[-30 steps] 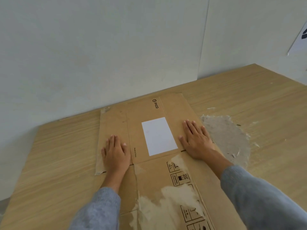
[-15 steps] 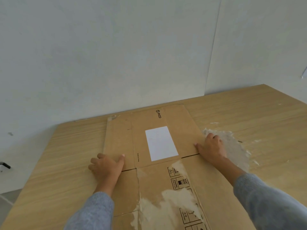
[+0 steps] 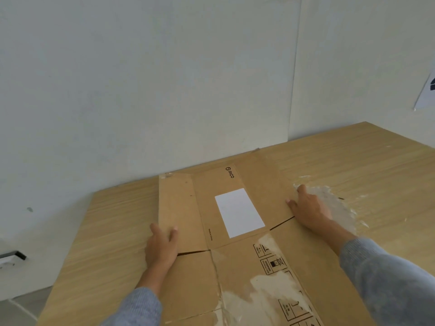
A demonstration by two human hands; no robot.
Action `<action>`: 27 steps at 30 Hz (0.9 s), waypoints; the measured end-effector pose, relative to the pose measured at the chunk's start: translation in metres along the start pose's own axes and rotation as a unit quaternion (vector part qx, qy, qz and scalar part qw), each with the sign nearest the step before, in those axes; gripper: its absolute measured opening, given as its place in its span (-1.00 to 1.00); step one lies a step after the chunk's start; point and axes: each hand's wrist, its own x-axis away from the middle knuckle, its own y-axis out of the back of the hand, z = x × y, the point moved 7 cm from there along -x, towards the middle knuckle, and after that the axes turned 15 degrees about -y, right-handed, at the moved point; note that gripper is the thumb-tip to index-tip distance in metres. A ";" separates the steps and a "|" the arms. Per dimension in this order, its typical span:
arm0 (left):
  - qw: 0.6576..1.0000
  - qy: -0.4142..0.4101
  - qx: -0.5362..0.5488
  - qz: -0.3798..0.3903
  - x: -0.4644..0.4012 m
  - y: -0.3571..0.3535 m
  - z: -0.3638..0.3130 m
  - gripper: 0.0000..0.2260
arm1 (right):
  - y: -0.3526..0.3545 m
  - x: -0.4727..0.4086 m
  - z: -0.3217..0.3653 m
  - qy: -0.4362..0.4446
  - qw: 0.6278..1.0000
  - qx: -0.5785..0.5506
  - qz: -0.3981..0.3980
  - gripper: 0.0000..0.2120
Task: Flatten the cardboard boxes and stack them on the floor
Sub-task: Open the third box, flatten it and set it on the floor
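A wooden floor panel meets the pale wall; the flattened cardboard box lies on that panel, its far flaps rising slightly. The left hand grips the box's left flap edge, thumb on top; the right hand grips its right flap edge; a white label sits on the box between them.

The flattened cardboard box carries the brand "PICO" with a small round logo, printed in black near its far edge, in the middle of the frame. Beside the blank white label, on its left, small print reads "Made in China". In the lower right are handling symbols in black frames, too small to read.
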 end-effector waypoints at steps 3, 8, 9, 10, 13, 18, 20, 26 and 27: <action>0.999 -0.043 0.015 -0.008 -0.001 0.005 -0.008 -0.68 | 0.006 0.008 0.001 0.040 0.998 0.021 -0.032 -0.62; 0.994 -0.089 0.052 -0.026 -0.008 0.010 -0.037 -0.66 | 0.033 0.003 -0.003 0.047 0.996 0.003 -0.074 -0.64; 0.993 -0.096 0.057 -0.030 -0.009 0.011 -0.045 -0.66 | 0.040 0.000 -0.005 0.044 0.996 -0.001 -0.083 -0.63; 0.992 -0.103 0.060 -0.035 -0.011 0.012 -0.054 -0.67 | 0.049 -0.004 -0.007 0.043 0.995 -0.005 -0.091 -0.63; 0.987 -0.132 0.067 -0.058 -0.017 0.011 -0.089 -0.66 | 0.078 -0.016 -0.014 0.045 0.992 -0.015 -0.118 -0.61; 0.977 -0.177 0.087 -0.083 -0.022 -0.011 -0.165 -0.67 | 0.135 -0.048 -0.053 0.037 0.986 -0.049 -0.152 -0.63; 0.971 -0.196 0.095 -0.094 -0.019 -0.028 -0.204 -0.68 | 0.163 -0.065 -0.079 0.031 0.984 -0.050 -0.167 -0.62; 0.959 -0.232 0.128 -0.105 0.010 -0.109 -0.349 -0.70 | 0.262 -0.141 -0.196 0.030 0.978 -0.042 -0.203 -0.69; 0.958 -0.235 0.130 -0.105 0.018 -0.124 -0.374 -0.70 | 0.278 -0.155 -0.217 0.026 0.977 -0.040 -0.206 -0.70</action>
